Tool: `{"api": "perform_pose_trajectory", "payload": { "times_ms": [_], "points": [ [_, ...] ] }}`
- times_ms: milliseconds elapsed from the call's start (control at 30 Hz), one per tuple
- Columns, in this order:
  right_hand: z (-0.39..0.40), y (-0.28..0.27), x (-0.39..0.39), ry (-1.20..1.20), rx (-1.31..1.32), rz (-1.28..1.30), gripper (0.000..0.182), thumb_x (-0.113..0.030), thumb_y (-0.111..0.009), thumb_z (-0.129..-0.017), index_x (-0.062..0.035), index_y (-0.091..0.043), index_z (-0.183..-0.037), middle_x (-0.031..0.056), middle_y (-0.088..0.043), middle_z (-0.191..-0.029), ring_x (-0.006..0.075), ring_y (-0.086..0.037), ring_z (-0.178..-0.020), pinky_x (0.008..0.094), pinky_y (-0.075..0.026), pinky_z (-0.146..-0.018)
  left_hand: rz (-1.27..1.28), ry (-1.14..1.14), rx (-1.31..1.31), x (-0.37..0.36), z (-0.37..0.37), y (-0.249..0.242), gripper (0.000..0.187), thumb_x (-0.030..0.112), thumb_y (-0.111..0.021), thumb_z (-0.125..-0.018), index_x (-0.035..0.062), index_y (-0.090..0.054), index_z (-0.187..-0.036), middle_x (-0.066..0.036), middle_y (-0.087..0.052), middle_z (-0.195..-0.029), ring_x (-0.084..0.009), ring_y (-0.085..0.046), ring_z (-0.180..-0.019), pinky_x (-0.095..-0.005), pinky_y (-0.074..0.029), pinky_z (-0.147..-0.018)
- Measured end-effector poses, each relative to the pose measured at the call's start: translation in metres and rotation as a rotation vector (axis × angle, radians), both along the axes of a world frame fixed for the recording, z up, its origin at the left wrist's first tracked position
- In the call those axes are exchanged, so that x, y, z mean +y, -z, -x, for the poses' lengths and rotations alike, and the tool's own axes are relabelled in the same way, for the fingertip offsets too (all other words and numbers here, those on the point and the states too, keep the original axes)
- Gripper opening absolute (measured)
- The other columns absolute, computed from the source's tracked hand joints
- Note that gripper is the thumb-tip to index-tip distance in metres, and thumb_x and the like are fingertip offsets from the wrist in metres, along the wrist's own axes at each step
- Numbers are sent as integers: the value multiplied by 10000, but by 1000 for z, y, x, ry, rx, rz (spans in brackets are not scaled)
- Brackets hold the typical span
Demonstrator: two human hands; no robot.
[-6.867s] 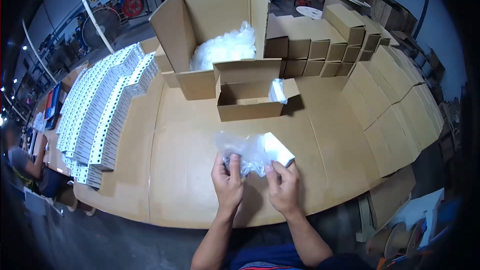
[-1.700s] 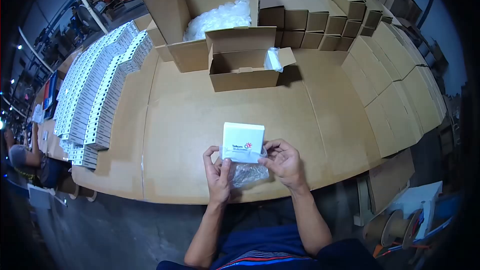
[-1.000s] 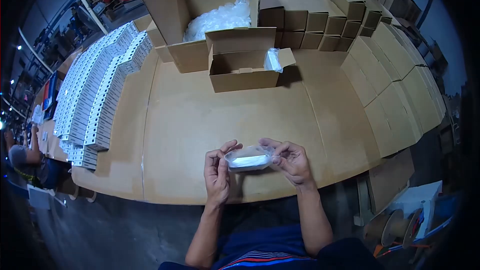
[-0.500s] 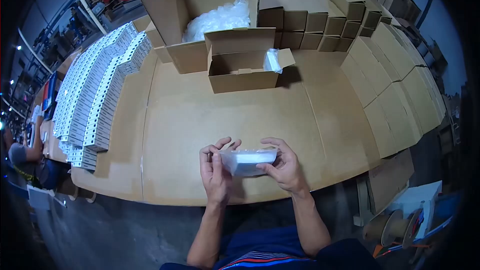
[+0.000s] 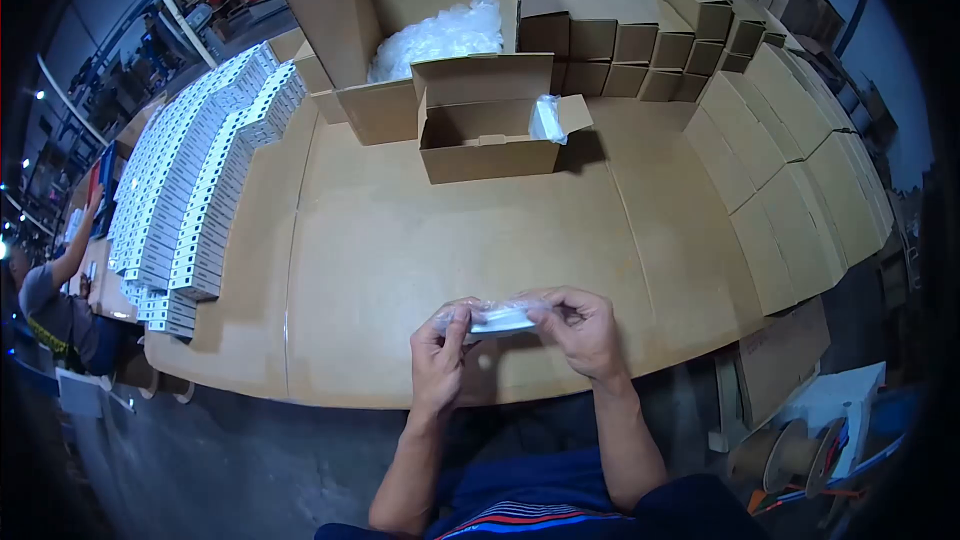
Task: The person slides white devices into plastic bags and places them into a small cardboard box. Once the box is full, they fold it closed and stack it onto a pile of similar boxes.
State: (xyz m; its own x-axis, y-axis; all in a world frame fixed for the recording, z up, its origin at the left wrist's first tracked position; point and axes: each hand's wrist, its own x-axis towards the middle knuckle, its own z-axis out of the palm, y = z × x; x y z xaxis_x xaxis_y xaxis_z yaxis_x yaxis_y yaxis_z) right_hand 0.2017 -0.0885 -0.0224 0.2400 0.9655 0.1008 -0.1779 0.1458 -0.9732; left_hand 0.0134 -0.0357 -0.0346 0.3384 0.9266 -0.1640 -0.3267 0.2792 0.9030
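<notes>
Above the front of the table I hold a small white packet in clear plastic wrap (image 5: 503, 318) between both hands. My left hand (image 5: 438, 348) pinches its left end, and my right hand (image 5: 585, 333) grips the right end with thumb and fingers. What lies inside the wrap I cannot make out. Further back on the table stands an open brown cardboard box (image 5: 490, 158), flaps up. A similar wrapped white packet (image 5: 547, 120) sticks up at that box's right end.
Stacked white boxes (image 5: 190, 180) line the table's left side. Closed brown cartons (image 5: 800, 170) are piled at the right and back right. Behind the open box, a large carton (image 5: 375, 115) holds clear plastic wrapping (image 5: 440, 35). A co-worker (image 5: 60, 290) is at far left.
The packet has tipped from showing its broad face to a thinner edge, and my fingers have closed in on its ends. The co-worker at far left has raised an arm.
</notes>
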Motion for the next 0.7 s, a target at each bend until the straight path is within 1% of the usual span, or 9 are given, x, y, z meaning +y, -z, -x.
{"api": "perform_pose_trajectory", "payload": {
  "times_ms": [100, 167, 233, 333, 367, 467, 567, 667, 700],
  "points": [
    [3, 1, 4, 314, 75, -84, 87, -6, -741, -924, 34, -745, -1000, 168, -732, -1176, 192, -696, -1027, 302, -548, -932, 10, -86, 5, 3, -3, 0, 332, 266, -584, -1083, -37, -713, -1128, -55, -720, -979, -94, -655, -881, -263, -560, -785],
    [-3, 0, 4, 187, -164, -244, 149, -2, -767, -887, -4, -760, -1036, 157, -728, -1190, 212, -705, -1013, 316, -548, -916, -3, -106, 17, 6, -1, 5, 330, 266, -590, -1081, -35, -715, -1130, -58, -724, -963, -103, -662, -881, -279, -572, -763],
    [-11, -1, 3, 3, -471, -348, 283, 45, -803, -800, -38, -772, -1069, 149, -750, -1128, 259, -720, -1029, 371, -546, -948, -26, -108, 59, 7, -1, 9, 327, 266, -581, -1085, -31, -714, -1121, -58, -720, -964, -101, -657, -871, -275, -568, -744],
    [-4, -9, 0, -99, -497, -115, 326, 39, -832, -774, -24, -767, -1088, 133, -766, -1101, 239, -727, -1028, 346, -552, -934, -96, -102, 83, 7, -3, 12, 315, 269, -554, -1097, -16, -683, -1061, -60, -709, -949, -98, -650, -853, -269, -561, -709],
    [-3, -9, -1, -63, -517, -79, 322, 39, -828, -781, -6, -758, -1092, 124, -775, -1079, 215, -729, -1033, 332, -556, -935, -126, -104, 87, 7, -2, 13, 314, 271, -543, -1102, -9, -668, -1033, -60, -705, -942, -97, -648, -847, -267, -558, -696],
    [-5, -9, -1, -73, -416, -5, 320, 44, -821, -791, 24, -743, -1101, 135, -770, -1089, 211, -726, -1041, 326, -555, -944, -51, -70, -63, 7, 2, 18, 313, 284, -494, -1119, 31, -580, -956, -71, -694, -933, -85, -623, -810, -255, -541, -682],
    [-8, -6, 0, -75, -429, -20, 323, 46, -820, -795, 44, -731, -1105, 145, -761, -1121, 214, -719, -1059, 318, -548, -959, -21, -37, -22, 9, 3, 14, 267, 268, -463, -1123, 40, -546, -1012, -113, -680, -950, -116, -667, -770, -296, -613, -693],
    [-10, 1, 1, -53, -376, -30, 313, 35, -832, -787, 46, -731, -1083, 156, -750, -1151, 235, -694, -1125, 333, -543, -975, 32, 3, 2, 9, 7, 1, 307, 296, -421, -1135, 42, -533, -1004, -120, -680, -1000, -123, -668, -844, -288, -596, -746],
    [-9, 5, 2, -40, -323, -20, 308, 30, -835, -785, 42, -732, -1075, 156, -747, -1163, 246, -675, -1163, 347, -531, -997, -27, -30, 46, 11, 10, 4, 268, 275, -457, -1122, 42, -541, -1017, -119, -692, -1025, -141, -667, -902, -307, -577, -801]
  ]
}}
